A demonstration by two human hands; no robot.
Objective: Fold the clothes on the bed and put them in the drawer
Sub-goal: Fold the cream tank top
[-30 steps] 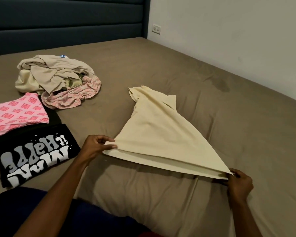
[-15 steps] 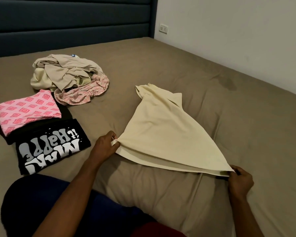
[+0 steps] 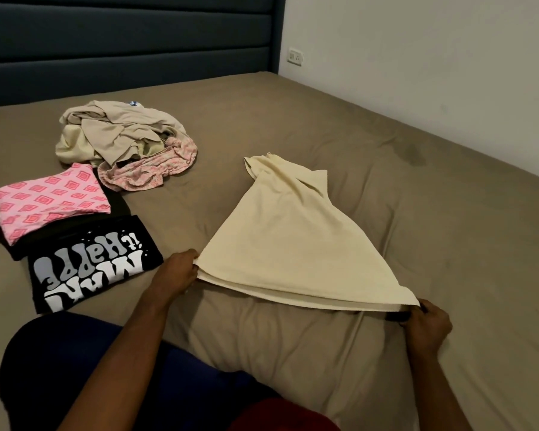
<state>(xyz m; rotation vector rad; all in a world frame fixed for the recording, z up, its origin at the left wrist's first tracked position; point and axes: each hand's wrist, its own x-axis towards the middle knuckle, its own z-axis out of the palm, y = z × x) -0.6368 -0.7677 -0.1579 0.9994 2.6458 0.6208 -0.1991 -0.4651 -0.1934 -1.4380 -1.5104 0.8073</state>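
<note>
A cream garment (image 3: 290, 241) lies stretched over the brown bed (image 3: 386, 169), its hem pulled taut toward me and lifted slightly off the sheet. My left hand (image 3: 176, 273) pinches the hem's left corner. My right hand (image 3: 425, 326) pinches the right corner. At the left lie a folded black T-shirt with white lettering (image 3: 91, 265) and a folded pink patterned garment (image 3: 49, 200) resting on another dark piece. Behind them sits an unfolded heap of beige and pink floral clothes (image 3: 122, 141). No drawer is in view.
A dark blue padded headboard (image 3: 122, 42) runs across the back. A white wall with a socket (image 3: 295, 56) borders the bed on the right. My legs in dark blue cloth (image 3: 91, 368) rest at the bed's near edge.
My left hand closed its fingers around the hem corner and shifted slightly right. The view swung left and nearer. The right hand keeps its grip.
</note>
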